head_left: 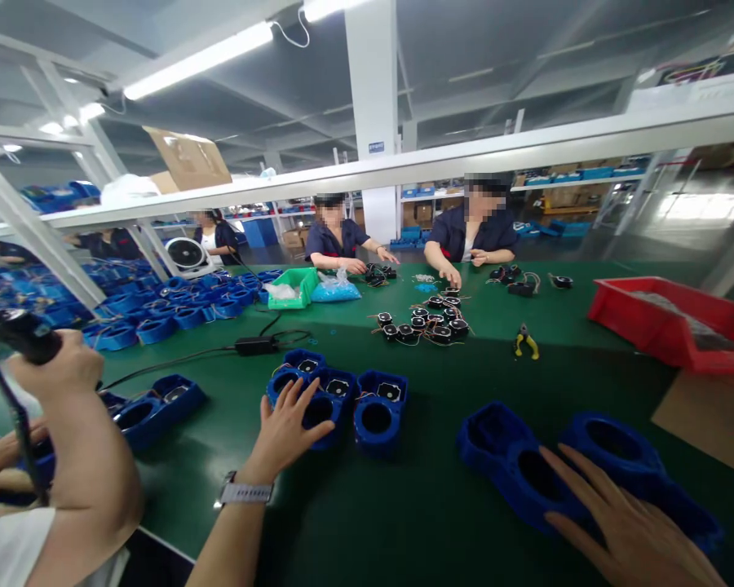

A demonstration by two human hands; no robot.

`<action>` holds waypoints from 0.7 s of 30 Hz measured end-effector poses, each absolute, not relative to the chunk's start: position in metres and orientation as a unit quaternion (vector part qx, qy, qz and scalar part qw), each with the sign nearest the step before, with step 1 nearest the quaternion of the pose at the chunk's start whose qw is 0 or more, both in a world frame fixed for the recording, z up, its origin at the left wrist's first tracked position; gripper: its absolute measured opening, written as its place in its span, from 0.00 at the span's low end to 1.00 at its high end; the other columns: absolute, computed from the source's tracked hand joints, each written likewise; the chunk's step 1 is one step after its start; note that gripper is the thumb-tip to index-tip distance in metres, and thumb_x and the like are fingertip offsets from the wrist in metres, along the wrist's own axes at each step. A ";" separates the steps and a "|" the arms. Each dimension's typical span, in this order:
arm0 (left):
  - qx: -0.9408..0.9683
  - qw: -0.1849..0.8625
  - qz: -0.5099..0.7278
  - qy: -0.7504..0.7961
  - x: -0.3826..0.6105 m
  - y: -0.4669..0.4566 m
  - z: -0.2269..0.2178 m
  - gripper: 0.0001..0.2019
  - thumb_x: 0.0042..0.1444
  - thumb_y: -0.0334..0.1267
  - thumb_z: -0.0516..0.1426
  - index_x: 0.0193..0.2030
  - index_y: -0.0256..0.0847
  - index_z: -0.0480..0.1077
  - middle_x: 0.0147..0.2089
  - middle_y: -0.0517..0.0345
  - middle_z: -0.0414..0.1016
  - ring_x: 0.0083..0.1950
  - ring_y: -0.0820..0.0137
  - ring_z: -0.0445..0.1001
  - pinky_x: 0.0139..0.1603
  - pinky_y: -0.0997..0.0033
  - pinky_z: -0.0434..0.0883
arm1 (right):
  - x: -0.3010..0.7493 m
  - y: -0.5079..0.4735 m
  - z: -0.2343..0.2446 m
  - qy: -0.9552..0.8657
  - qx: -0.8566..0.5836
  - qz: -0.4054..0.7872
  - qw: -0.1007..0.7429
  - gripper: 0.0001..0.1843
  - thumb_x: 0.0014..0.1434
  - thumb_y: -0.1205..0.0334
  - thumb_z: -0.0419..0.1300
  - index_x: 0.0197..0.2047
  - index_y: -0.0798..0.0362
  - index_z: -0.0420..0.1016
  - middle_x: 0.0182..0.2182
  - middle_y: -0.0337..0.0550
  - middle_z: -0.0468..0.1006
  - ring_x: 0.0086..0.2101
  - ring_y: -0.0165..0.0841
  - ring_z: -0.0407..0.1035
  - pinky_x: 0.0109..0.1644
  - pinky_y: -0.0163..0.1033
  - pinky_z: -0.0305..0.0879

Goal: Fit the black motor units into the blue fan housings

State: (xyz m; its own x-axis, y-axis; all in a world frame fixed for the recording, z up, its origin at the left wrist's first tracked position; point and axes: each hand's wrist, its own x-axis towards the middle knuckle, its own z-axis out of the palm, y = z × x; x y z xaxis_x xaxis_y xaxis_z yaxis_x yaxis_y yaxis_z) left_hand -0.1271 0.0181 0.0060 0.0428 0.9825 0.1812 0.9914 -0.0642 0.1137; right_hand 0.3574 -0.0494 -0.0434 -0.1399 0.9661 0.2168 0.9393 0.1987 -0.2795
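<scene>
My left hand [290, 428], with a watch [245, 492] on its wrist, lies with spread fingers over a blue plastic housing [336, 403] that has a black square motor seated in it. Touching that one on its left is another blue housing [302, 359], also with a motor. A third motor-fitted housing [376, 436] sits just to the right. My right hand [639, 526] has its fingers apart over two blue housings without motors, a near one [501, 456] and one beside it [615, 432]. Whether its fingertips press on them I cannot tell.
Several loose motors [425, 322] lie mid-table, near yellow-handled pliers [526, 342]. A red bin [666, 326] stands right, a green bin [302, 289] farther back. At left, a co-worker's arm [89, 440] holds a black tool [33, 334]. Two people sit opposite; many housings [189, 316] are heaped left.
</scene>
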 end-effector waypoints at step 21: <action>-0.730 0.119 -0.114 -0.664 -0.195 -0.002 -0.024 0.25 0.56 0.53 0.51 0.59 0.48 0.66 0.66 0.49 0.57 0.67 0.50 0.52 0.62 0.35 0.50 | 0.161 -0.015 0.020 -0.820 -0.555 0.139 -0.005 0.39 0.60 0.56 0.60 0.69 0.39 0.44 0.67 0.53 0.45 0.51 0.49 0.66 0.49 0.56 0.69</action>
